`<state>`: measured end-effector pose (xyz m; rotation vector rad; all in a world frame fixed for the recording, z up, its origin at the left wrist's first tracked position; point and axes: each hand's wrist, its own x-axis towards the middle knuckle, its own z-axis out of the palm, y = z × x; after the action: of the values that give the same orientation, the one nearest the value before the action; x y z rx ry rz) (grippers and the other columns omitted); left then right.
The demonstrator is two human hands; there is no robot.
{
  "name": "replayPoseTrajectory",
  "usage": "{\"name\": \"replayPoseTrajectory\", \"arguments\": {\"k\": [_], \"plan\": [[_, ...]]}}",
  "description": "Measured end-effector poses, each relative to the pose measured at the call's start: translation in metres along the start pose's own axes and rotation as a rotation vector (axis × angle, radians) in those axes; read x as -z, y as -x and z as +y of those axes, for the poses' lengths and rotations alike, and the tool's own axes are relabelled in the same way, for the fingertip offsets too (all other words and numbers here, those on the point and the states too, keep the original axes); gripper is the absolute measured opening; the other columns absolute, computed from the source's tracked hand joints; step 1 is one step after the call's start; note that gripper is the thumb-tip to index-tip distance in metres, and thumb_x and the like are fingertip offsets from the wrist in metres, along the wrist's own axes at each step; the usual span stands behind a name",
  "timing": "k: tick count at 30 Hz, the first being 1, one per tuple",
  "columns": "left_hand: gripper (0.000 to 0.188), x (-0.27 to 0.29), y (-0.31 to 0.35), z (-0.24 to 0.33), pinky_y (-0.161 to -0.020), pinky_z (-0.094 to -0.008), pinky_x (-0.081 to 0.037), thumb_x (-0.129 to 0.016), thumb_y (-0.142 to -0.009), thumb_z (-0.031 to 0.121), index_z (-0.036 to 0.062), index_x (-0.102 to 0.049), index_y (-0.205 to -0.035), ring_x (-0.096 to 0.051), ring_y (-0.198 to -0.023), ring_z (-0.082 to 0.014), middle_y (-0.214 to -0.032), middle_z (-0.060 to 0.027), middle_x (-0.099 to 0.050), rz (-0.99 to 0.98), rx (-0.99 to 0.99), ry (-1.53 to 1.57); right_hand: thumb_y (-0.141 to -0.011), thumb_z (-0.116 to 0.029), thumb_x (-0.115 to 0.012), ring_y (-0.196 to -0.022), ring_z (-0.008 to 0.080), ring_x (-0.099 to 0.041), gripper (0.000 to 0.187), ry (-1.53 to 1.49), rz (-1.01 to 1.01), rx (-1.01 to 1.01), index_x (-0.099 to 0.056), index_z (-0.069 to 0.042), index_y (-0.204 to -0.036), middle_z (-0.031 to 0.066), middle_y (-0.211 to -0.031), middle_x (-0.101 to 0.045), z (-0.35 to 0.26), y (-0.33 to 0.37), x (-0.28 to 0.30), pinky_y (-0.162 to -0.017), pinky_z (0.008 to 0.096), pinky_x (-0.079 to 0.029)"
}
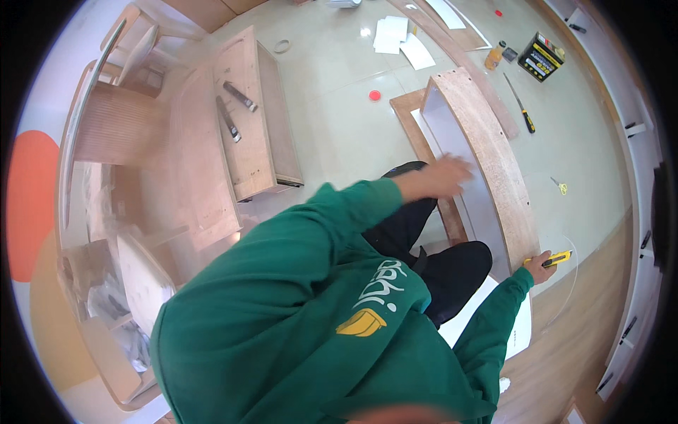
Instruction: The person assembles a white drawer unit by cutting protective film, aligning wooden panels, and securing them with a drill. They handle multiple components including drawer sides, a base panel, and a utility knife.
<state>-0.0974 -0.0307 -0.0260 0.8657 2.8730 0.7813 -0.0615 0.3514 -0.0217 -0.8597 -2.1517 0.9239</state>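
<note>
A long drawer-like wooden box point(487, 148) with a pale inner lining lies on the floor in front of me, beside my bent knees. Over the pale inside of this box hovers my left hand point(445, 177), slightly blurred, its fingers apart and nothing visible in them. Near the box's right end, my right hand point(539, 268) is closed around a yellow utility knife point(558, 258). A thin, pale curved strip point(575, 272) lies by the knife. Partly under my right sleeve is a white sheet point(521, 328).
At the left stands a wooden cabinet piece point(265, 141) carrying two dark drawer slides point(240, 97). Scissors point(562, 187), a yellow-handled saw point(528, 121), an orange bottle point(495, 56), a black box point(541, 58) and white papers point(390, 35) lie about the floor.
</note>
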Motion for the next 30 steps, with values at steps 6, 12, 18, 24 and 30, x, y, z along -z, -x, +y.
{"name": "replayPoseTrajectory", "arguments": {"k": [6, 12, 18, 24, 30], "plan": [[0.054, 0.119, 0.117, -0.185, -0.089, -0.0419, -0.052, -0.073, -0.079, 0.029, 0.0040, -0.060, -0.125, -0.067, -0.098, -0.0330, -0.106, -0.0187, -0.069, 0.265, 0.634, 0.012, -0.095, -0.041, -0.056, -0.074, 0.0290, -0.058, 0.049, -0.106, -0.051, -0.019, -0.056, 0.007, -0.107, 0.0192, -0.084, -0.060, 0.025, -0.007, -0.010, -0.067, 0.0408, -0.047], [0.074, 0.332, 0.078, -0.204, -0.086, -0.0372, -0.052, -0.074, -0.080, 0.026, -0.0005, -0.041, -0.141, -0.068, -0.096, -0.0266, -0.106, -0.0197, -0.070, 0.558, 0.705, -0.051, -0.097, -0.043, -0.050, -0.082, 0.0320, -0.058, 0.051, -0.052, -0.074, 0.058, -0.056, 0.006, -0.108, 0.0198, -0.090, -0.062, 0.000, 0.001, -0.014, -0.075, 0.0432, -0.046], [0.076, 0.427, 0.023, -0.157, -0.085, -0.0384, -0.050, -0.073, -0.082, 0.033, -0.0016, -0.042, -0.141, -0.064, -0.097, -0.0267, -0.104, -0.0229, -0.066, 0.624, 0.754, 0.013, -0.096, -0.044, -0.052, -0.080, 0.0308, -0.059, 0.052, -0.097, -0.051, 0.035, -0.057, 0.005, -0.112, 0.0182, -0.090, -0.063, 0.052, -0.029, -0.022, -0.075, 0.0418, -0.048], [0.054, 0.181, 0.114, -0.109, -0.085, -0.0407, -0.050, -0.063, -0.089, 0.045, 0.0010, -0.060, -0.120, -0.065, -0.099, -0.0284, -0.110, -0.0205, -0.066, 0.215, 0.702, 0.216, -0.096, -0.020, -0.059, -0.060, 0.0103, -0.056, 0.022, -0.452, -0.369, -0.035, -0.055, -0.002, -0.108, 0.0018, -0.075, -0.057, -0.091, 0.083, -0.018, -0.052, 0.0248, -0.047], [0.045, 0.061, 0.176, 0.042, -0.111, -0.0591, -0.023, -0.066, -0.086, 0.036, 0.0103, -0.063, -0.123, -0.029, -0.140, -0.0350, -0.144, -0.0099, -0.045, 0.132, 0.567, -0.143, -0.086, -0.036, -0.062, -0.101, 0.0412, -0.063, 0.044, 0.129, -1.238, 0.321, -0.061, -0.003, -0.115, 0.0266, -0.104, -0.065, -0.087, 0.224, -0.106, -0.087, 0.0493, -0.048]]}}
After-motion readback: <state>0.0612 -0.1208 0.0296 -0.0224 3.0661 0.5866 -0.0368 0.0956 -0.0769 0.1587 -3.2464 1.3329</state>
